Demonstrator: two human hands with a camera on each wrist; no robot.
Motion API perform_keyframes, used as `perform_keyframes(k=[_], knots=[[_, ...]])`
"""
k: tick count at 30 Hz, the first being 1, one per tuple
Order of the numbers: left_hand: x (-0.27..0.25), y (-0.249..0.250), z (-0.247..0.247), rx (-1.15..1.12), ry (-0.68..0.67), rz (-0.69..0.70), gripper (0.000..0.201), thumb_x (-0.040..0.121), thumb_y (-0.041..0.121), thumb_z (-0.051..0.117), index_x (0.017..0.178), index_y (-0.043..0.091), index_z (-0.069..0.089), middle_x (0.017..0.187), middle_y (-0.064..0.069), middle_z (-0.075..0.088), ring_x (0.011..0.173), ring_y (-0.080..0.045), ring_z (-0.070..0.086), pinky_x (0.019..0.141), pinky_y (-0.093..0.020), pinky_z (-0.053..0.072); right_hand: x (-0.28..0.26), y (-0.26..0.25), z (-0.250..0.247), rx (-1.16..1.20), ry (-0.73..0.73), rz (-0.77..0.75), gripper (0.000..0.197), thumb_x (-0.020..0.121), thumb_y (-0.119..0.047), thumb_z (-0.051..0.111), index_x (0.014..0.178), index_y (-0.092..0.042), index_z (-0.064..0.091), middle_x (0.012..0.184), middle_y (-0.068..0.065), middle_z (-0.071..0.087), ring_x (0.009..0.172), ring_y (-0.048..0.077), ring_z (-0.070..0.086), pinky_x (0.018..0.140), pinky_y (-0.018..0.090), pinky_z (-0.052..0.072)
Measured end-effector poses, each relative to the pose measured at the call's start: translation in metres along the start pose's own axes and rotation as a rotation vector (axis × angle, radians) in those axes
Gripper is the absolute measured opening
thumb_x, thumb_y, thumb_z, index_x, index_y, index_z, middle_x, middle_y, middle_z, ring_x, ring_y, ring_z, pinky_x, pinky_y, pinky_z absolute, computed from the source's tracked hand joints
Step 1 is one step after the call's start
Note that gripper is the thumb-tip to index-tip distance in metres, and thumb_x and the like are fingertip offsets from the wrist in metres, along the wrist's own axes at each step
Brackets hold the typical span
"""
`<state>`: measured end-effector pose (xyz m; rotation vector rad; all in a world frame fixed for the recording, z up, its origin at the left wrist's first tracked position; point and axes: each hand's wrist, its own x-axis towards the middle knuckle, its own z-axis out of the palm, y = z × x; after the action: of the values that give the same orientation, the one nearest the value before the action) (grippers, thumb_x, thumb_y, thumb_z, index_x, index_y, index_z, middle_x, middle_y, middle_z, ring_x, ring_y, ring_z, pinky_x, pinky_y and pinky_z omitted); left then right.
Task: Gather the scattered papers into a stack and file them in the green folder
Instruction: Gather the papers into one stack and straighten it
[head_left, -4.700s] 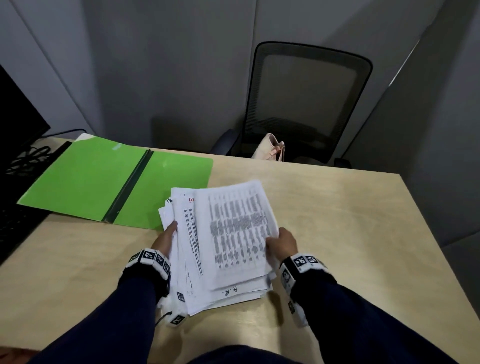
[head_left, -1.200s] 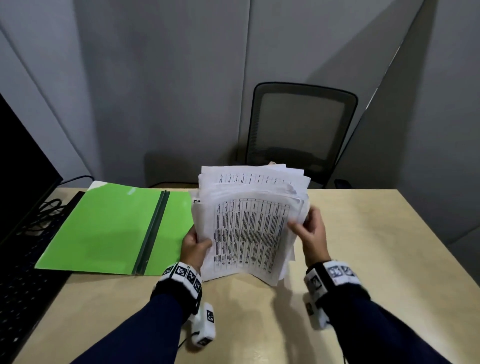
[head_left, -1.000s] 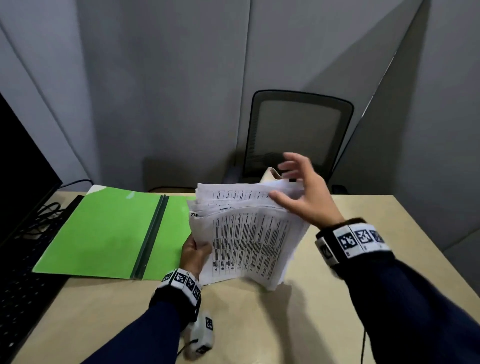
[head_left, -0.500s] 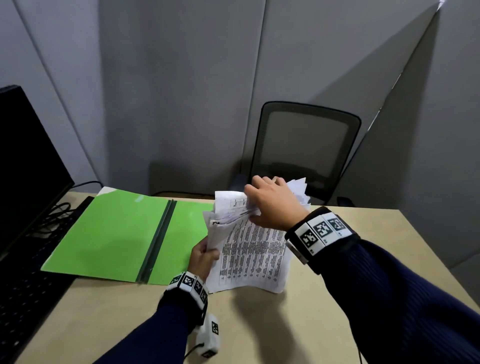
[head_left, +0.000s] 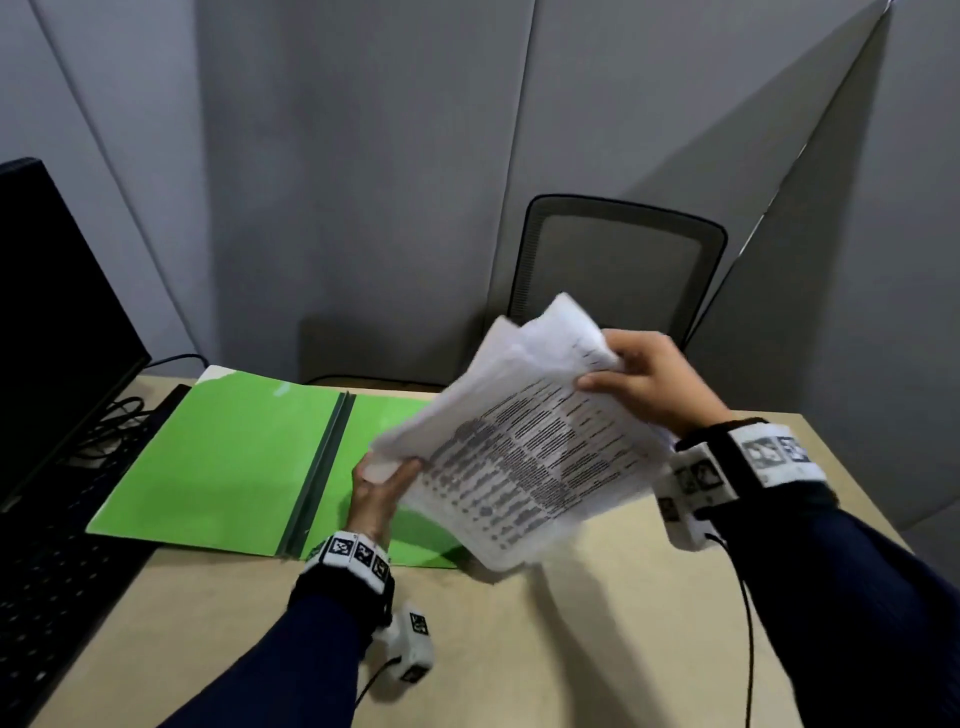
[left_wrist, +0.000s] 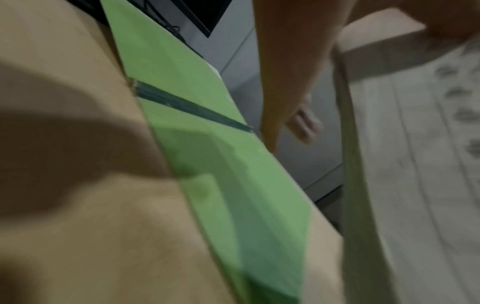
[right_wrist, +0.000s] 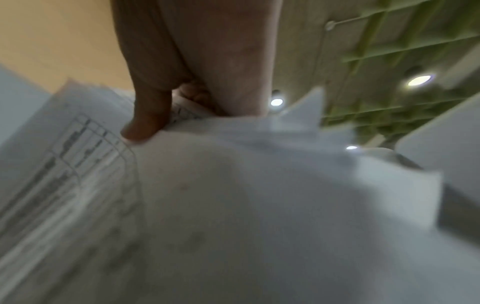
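Both hands on one stack of papers (head_left: 524, 447), held tilted in the air above the table (head_left: 571, 649). Left hand (head_left: 376, 493) at the stack's lower left corner, fingers pinching it from below, thumb on top. Right hand (head_left: 644, 384) at the upper right edge, fingers curled over the sheets, thumb pressed on the printed face; same grip close up from the right wrist, thumb (right_wrist: 148, 115) on a page of ruled tables, sheets (right_wrist: 233, 205) blurred. Top edges of the sheets uneven, corners fanned out near the right hand. Printed side up, dark rows of text, too blurred to read.

Green folder (head_left: 234, 457) open flat on the table, left of the stack, dark spine strip down its middle; its right leaf partly under the left hand and the stack's shadow. From the left wrist, folder (left_wrist: 197, 156) and stack edge (left_wrist: 363, 205) side by side, not touching.

Black monitor (head_left: 47, 322) and keyboard (head_left: 47, 587) at the table's left edge. Mesh-backed office chair (head_left: 618, 265) behind the table, against grey partition panels.
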<state>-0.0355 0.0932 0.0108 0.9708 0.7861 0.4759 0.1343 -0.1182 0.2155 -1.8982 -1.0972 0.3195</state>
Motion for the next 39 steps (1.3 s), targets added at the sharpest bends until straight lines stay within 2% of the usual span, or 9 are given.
perform_keyframes(k=[2, 5, 8, 13, 16, 23, 31, 34, 39], knots=[[-0.001, 0.010, 0.008, -0.091, -0.117, -0.021, 0.091, 0.038, 0.032, 0.095, 0.118, 0.006, 0.061, 0.109, -0.011, 0.070, 0.105, -0.030, 0.063, 0.100, -0.047, 0.046, -0.015, 0.014, -0.010, 0.282, 0.092, 0.039, 0.016, 0.075, 0.007, 0.069, 0.089, 0.000, 0.066, 0.074, -0.005, 0.072, 0.070, 0.007, 0.065, 0.066, 0.024, 0.054], [-0.006, 0.031, 0.025, -0.037, -0.124, 0.071, 0.038, 0.071, 0.011, 0.078, 0.106, 0.005, 0.065, 0.108, -0.017, 0.070, 0.110, -0.037, 0.063, 0.096, -0.048, 0.050, -0.037, 0.048, -0.007, 0.425, 0.290, 0.106, 0.023, 0.071, -0.004, 0.070, 0.094, -0.002, 0.066, 0.083, 0.002, 0.074, 0.078, 0.018, 0.067, 0.074, 0.033, 0.055], [-0.013, 0.048, 0.041, 0.016, -0.113, 0.188, 0.014, 0.082, 0.008, 0.068, 0.096, 0.012, 0.068, 0.095, -0.010, 0.073, 0.094, -0.029, 0.069, 0.089, -0.046, 0.054, -0.057, 0.080, 0.004, 0.510, 0.451, 0.152, 0.019, 0.078, -0.002, 0.066, 0.095, -0.010, 0.066, 0.085, -0.001, 0.075, 0.079, 0.015, 0.068, 0.074, 0.030, 0.057], [-0.032, 0.040, 0.051, 0.135, -0.078, 0.309, 0.035, 0.080, 0.004, 0.072, 0.113, 0.005, 0.062, 0.101, -0.010, 0.072, 0.094, -0.025, 0.070, 0.085, -0.042, 0.057, -0.090, 0.114, 0.033, 0.591, 0.601, 0.194, 0.030, 0.079, 0.010, 0.062, 0.099, -0.012, 0.062, 0.082, -0.010, 0.074, 0.075, 0.004, 0.067, 0.068, 0.019, 0.055], [-0.035, 0.010, 0.035, 0.227, -0.146, 0.220, 0.061, 0.070, -0.003, 0.079, 0.121, 0.009, 0.047, 0.112, -0.015, 0.066, 0.100, -0.031, 0.067, 0.087, -0.047, 0.055, -0.115, 0.131, 0.068, 0.611, 0.565, 0.279, 0.054, 0.061, 0.010, 0.067, 0.110, -0.006, 0.053, 0.089, -0.005, 0.072, 0.079, 0.004, 0.067, 0.067, 0.017, 0.054], [-0.033, -0.013, 0.020, 0.256, -0.172, 0.060, 0.078, 0.051, 0.013, 0.081, 0.122, 0.010, 0.050, 0.111, -0.022, 0.064, 0.104, -0.042, 0.062, 0.091, -0.058, 0.051, -0.127, 0.143, 0.089, 0.620, 0.616, 0.373, 0.058, 0.068, 0.031, 0.052, 0.113, -0.006, 0.051, 0.097, 0.005, 0.065, 0.081, 0.003, 0.067, 0.070, 0.015, 0.053], [-0.027, -0.011, 0.030, 0.295, -0.080, 0.087, 0.040, 0.075, -0.017, 0.057, 0.100, 0.014, 0.059, 0.098, -0.016, 0.065, 0.097, -0.037, 0.062, 0.087, -0.051, 0.054, -0.114, 0.136, 0.094, 0.620, 0.646, 0.369, 0.035, 0.075, 0.016, 0.057, 0.100, -0.009, 0.060, 0.079, -0.007, 0.072, 0.073, 0.004, 0.066, 0.063, 0.014, 0.052], [-0.032, -0.006, 0.039, 0.274, -0.074, 0.119, 0.035, 0.082, -0.015, 0.054, 0.090, 0.020, 0.054, 0.092, -0.011, 0.061, 0.090, -0.028, 0.059, 0.088, -0.048, 0.051, -0.108, 0.133, 0.094, 0.624, 0.657, 0.377, 0.021, 0.086, 0.007, 0.057, 0.086, -0.013, 0.064, 0.069, -0.010, 0.072, 0.064, 0.001, 0.066, 0.058, 0.017, 0.053], [-0.032, 0.004, 0.047, 0.211, -0.035, 0.208, 0.035, 0.069, 0.002, 0.062, 0.093, 0.026, 0.056, 0.100, -0.012, 0.068, 0.099, -0.037, 0.065, 0.091, -0.054, 0.052, -0.103, 0.122, 0.083, 0.657, 0.685, 0.297, 0.023, 0.087, 0.008, 0.056, 0.088, -0.014, 0.063, 0.078, -0.003, 0.069, 0.068, -0.003, 0.064, 0.062, 0.013, 0.052]])
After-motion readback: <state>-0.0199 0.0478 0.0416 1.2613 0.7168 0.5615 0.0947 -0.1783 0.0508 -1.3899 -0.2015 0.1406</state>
